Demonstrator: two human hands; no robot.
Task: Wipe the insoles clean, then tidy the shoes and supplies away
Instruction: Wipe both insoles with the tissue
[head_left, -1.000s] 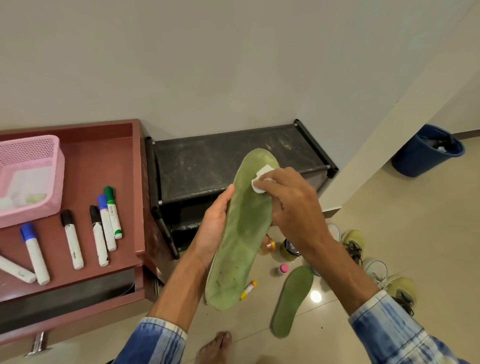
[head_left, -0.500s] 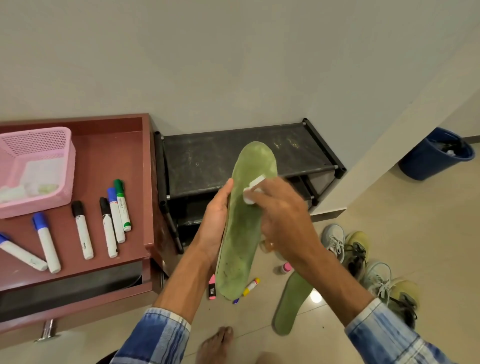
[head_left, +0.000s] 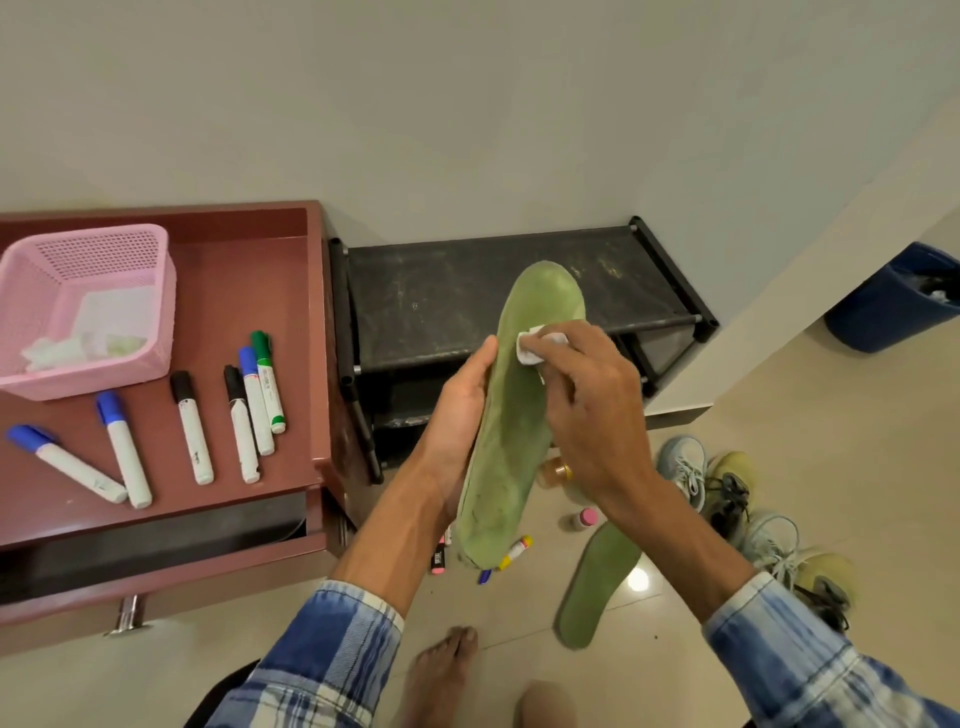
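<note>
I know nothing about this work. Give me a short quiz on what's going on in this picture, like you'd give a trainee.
1. True or false: the left hand holds up the green insole.
2. What does the right hand press against that insole? A) a white wipe B) a brush C) a sponge
3. Fill in: ____ markers lie on the desk beside the pink basket.

Key: 1 true; 2 A; 3 six.
</note>
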